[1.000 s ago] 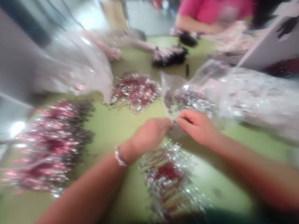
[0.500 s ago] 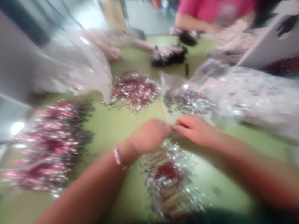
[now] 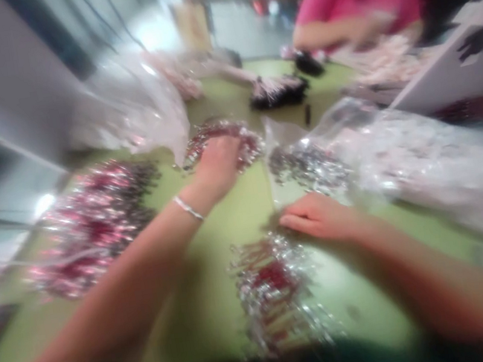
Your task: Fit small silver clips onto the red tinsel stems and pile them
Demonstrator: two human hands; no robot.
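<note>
The picture is blurred. My left hand [image 3: 217,163], with a bracelet at the wrist, reaches onto a far pile of small red and silver wrapped pieces [image 3: 241,135]; its fingers are hidden in the pile. My right hand [image 3: 318,219] rests on the green table [image 3: 209,210], fingers together and pointing left, beside a near pile of the same shiny pieces [image 3: 274,286]. Whether it holds anything is too blurred to see.
A large pile of red and silver pieces [image 3: 92,223] lies at the left. Clear plastic bags [image 3: 402,155] with silver pieces spread at the right, and another bag [image 3: 134,112] at the back left. A person in a pink top [image 3: 360,3] works at the far end near a dark bundle [image 3: 277,91].
My hands, pinched together at the centre before, have parted. The left hand has moved forward to the far pile; the right hand has dropped slightly onto the table.
</note>
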